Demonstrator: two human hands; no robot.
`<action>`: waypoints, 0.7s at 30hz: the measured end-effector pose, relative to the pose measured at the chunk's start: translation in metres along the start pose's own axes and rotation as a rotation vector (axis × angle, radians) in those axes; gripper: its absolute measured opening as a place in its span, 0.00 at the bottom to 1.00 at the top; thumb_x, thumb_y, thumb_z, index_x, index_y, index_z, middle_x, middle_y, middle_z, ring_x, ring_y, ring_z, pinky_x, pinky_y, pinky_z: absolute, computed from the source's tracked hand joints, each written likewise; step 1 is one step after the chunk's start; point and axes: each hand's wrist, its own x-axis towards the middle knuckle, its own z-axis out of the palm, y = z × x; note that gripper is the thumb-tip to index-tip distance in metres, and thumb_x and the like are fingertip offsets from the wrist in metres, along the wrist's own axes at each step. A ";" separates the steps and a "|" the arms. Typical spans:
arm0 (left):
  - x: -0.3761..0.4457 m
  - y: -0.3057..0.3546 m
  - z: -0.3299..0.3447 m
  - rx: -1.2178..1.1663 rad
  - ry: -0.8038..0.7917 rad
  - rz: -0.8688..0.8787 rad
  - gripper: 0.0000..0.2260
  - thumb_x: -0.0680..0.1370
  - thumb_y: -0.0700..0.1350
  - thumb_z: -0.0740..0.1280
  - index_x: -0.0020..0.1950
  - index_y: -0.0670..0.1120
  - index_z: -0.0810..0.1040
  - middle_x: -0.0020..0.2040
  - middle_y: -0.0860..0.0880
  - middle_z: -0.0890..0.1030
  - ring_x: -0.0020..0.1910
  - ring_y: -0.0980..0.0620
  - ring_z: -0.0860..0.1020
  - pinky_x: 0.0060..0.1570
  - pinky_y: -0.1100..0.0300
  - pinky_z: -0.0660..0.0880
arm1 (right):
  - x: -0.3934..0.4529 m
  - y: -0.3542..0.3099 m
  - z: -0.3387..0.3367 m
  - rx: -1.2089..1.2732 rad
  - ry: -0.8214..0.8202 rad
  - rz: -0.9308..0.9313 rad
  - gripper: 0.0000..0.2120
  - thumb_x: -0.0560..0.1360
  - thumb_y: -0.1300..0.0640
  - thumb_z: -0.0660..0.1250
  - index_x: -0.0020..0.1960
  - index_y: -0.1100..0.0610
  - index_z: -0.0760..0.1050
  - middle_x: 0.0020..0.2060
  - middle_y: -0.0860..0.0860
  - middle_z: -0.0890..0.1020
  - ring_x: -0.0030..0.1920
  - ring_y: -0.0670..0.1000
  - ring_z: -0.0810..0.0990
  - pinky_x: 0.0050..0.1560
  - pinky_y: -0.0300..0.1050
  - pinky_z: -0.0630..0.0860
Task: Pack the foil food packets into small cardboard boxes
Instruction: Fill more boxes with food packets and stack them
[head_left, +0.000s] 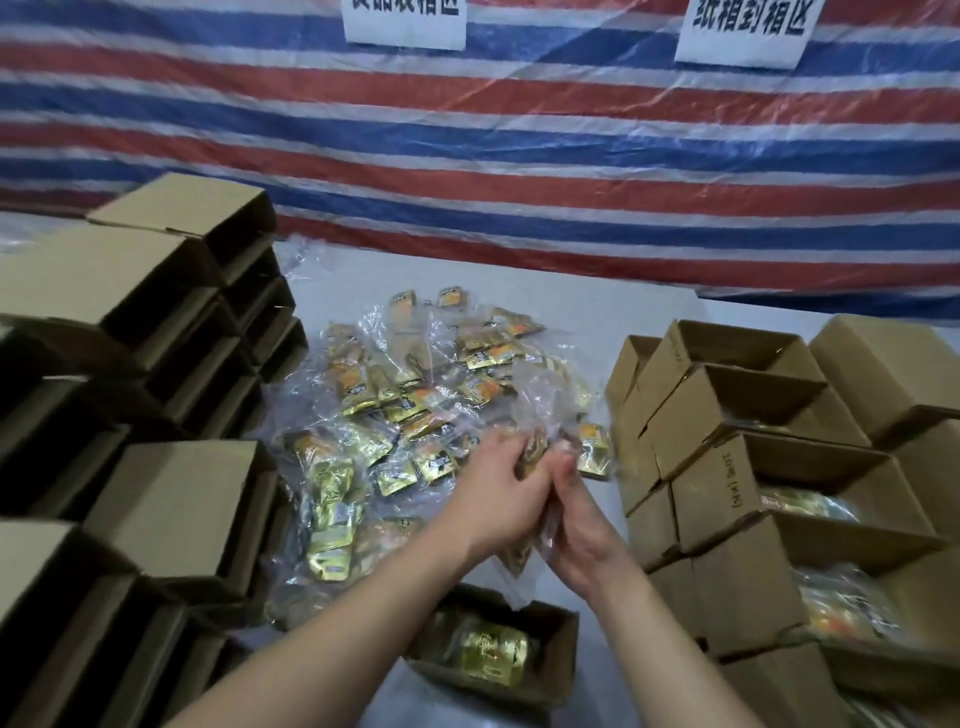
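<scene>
Both hands meet over the middle of the table, pressed together around a small bundle of foil packets (531, 457) in clear wrap. The left hand (498, 499) curls its fingers round the bundle from the left, and the right hand (576, 512) closes on it from the right, palm facing the other hand. The bundle stands nearly on end between the palms: its long axis runs from near to far, leaning slightly away, with one end showing above the fingertips and the other poking out below the wrists. The open box (498, 652) that looks to be the one being filled sits on the table nearer than the hands, just below the forearms, and already holds gold packets. Its long axis runs left to right, so the bundle probably needs to come back toward the person and turn to lie along the box. Neither hand is clearly closer to it; the left forearm crosses its left end. The loose pile of packets (415, 415) lies just beyond and left of the hands, empty boxes (171, 509) are stacked on the left, and filled boxes (769, 478) on the right.
</scene>
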 end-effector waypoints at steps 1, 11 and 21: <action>-0.003 -0.001 0.000 0.101 -0.009 0.006 0.21 0.78 0.62 0.54 0.48 0.48 0.78 0.49 0.48 0.74 0.53 0.48 0.73 0.56 0.53 0.69 | -0.002 0.000 0.000 -0.002 -0.016 -0.006 0.52 0.52 0.35 0.83 0.66 0.61 0.71 0.60 0.58 0.82 0.62 0.55 0.80 0.61 0.50 0.79; -0.016 -0.025 -0.037 -0.261 -0.420 -0.213 0.09 0.72 0.69 0.65 0.42 0.68 0.81 0.48 0.66 0.80 0.51 0.69 0.77 0.47 0.73 0.72 | -0.016 0.009 -0.029 -0.415 -0.035 0.054 0.28 0.67 0.59 0.74 0.66 0.59 0.73 0.51 0.56 0.84 0.51 0.54 0.82 0.50 0.42 0.79; -0.079 -0.172 0.000 0.002 -0.387 -0.446 0.12 0.82 0.55 0.59 0.63 0.54 0.76 0.62 0.51 0.78 0.60 0.55 0.77 0.59 0.60 0.75 | -0.033 0.056 -0.051 -1.096 -0.270 0.112 0.33 0.68 0.49 0.77 0.66 0.33 0.65 0.60 0.24 0.74 0.64 0.34 0.74 0.60 0.25 0.67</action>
